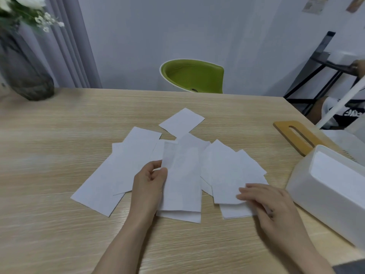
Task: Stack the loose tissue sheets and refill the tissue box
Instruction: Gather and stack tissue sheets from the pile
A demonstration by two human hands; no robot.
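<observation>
Left hand [150, 180] is seen pinching the near-left edge of one folded tissue sheet [181, 175] between thumb and forefinger; the remaining fingers are curled, so the hand is nearly closed on that sheet. Right hand [264, 198] is laid flat, fingers spread narrowly, pressing on the right-hand sheets [227, 175]; nothing is gripped by it.

Table [59, 135]: light wood, carrying everything. Tissue box [324, 186]: white, open-topped, at the right edge, just beside the right hand and well apart from the left. Its wooden lid [296, 135], slotted, is lying off the box, farther back on the right.

Loose sheets are fanned across the middle, overlapping, long axes running mostly near-to-far with a slight tilt; the left group [110, 175] leans rightward toward the far side. One small sheet [181, 121] is set apart at the far side, turned diamond-wise.

Judgement: stacking is barely begun. The held sheet lies between both hands, long axis pointing away from the person; the right pile is nearest the box, so gathering is probably best made rightward, onto that pile. The box is nearer the right hand for loading.
</observation>
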